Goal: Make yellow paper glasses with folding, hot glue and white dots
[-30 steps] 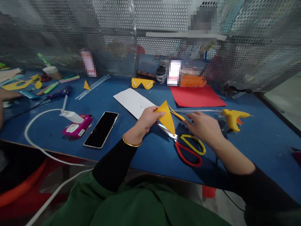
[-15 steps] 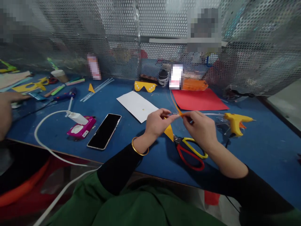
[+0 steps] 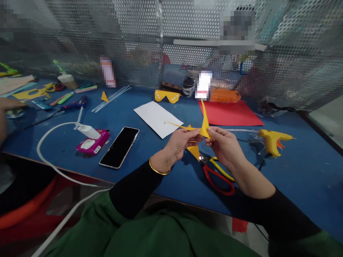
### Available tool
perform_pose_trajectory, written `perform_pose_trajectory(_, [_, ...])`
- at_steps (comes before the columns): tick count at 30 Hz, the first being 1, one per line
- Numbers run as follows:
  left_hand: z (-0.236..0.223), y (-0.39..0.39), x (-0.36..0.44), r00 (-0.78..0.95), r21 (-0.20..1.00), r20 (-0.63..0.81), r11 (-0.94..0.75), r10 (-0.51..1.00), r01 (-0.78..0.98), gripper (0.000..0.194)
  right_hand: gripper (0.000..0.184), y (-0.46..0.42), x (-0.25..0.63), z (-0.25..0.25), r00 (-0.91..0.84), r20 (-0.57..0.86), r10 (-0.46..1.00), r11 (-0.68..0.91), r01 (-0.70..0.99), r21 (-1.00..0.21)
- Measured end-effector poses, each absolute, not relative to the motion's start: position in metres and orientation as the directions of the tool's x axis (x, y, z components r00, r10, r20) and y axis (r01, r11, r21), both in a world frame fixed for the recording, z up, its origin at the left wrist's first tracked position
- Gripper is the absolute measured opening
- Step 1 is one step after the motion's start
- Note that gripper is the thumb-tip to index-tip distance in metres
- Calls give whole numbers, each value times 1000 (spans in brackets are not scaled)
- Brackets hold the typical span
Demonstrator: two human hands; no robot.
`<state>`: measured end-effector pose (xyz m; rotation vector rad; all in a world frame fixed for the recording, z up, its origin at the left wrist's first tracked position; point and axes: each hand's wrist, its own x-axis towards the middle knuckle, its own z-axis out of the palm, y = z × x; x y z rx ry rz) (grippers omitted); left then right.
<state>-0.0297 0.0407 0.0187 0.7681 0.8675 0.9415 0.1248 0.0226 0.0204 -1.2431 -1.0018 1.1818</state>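
Observation:
Between my two hands is a yellow paper piece with thin, pointed arms, one rising upward and one reaching left. My left hand pinches its lower left side, and my right hand pinches the right side; both are closed on it. Below them on the table lie scissors with one red and one yellow handle loop. A yellow paper scrap lies by the blades, partly hidden under my left fingers. Just behind my left hand is a white sheet with a small speck on it.
A yellow glue gun lies right of my hands. Red sheet and yellow mask lie behind. To the left are a black-screened phone, a pink power strip with a white cable, and another person's hand.
The yellow piece has turned from nearly edge-on to showing its broad face, its arms now visible. My fingers have shifted along it. The view has moved slightly.

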Motion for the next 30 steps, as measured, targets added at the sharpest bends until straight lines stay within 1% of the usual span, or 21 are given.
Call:
perform_pose_trajectory(2, [18, 41, -29, 266, 854, -298, 380, 917, -355, 13, 45, 22, 126, 20, 101, -110, 989, -95, -138, -986])
perform_pose_trajectory(5, [19, 42, -29, 182, 875, -303, 349, 935, -336, 17, 44, 20, 128, 21, 39, -162, 986, -154, -156, -976])
perform_pose_trajectory(8, [21, 42, -29, 231, 845, -362, 423, 903, -327, 19, 48, 19, 128, 20, 13, -177, 984, -171, -178, -969])
perform_pose_trajectory(10, [22, 42, -29, 241, 817, -399, 462, 885, -345, 19, 52, 20, 127, 18, 28, -174, 984, -165, -191, -968])
perform_pose_trajectory(11, [22, 43, -29, 210, 810, -410, 461, 887, -364, 20, 53, 21, 127, 17, 47, -170, 984, -158, -192, -969])
perform_pose_trajectory(15, [20, 48, -27, 7, 795, -452, 407, 892, -450, 21, 56, 23, 128, 14, 151, -135, 979, -109, -169, -980])
perform_pose_trajectory(19, [32, 78, -46, -111, 766, -485, 361, 867, -532, 16, 59, 21, 127, 12, 111, -129, 985, -120, -85, -989])
perform_pose_trajectory(22, [57, 120, -87, -255, 785, -415, 203, 873, -585, 15, 60, 19, 124, 9, 50, -128, 991, -128, -4, -992])
perform_pose_trajectory(24, [74, 145, -115, -330, 800, -364, 111, 871, -589, 19, 58, 17, 123, 7, 18, -122, 992, -123, 54, -991])
perform_pose_trajectory(25, [79, 154, -124, -331, 805, -351, 102, 876, -585, 19, 56, 17, 122, 7, 4, -117, 993, -117, 88, -989])
perform_pose_trajectory(27, [81, 158, -127, -282, 816, -342, 135, 896, -562, 17, 49, 15, 123, 6, -20, -108, 994, -104, 167, -980])
perform_pose_trajectory(29, [73, 147, -110, -201, 839, -319, 177, 926, -515, 9, 38, 13, 125, 8, -37, -95, 995, -83, 251, -965])
perform_pose_trajectory(30, [66, 137, -97, -158, 853, -302, 193, 940, -485, 5, 33, 12, 128, 9, -50, -74, 996, -53, 332, -942])
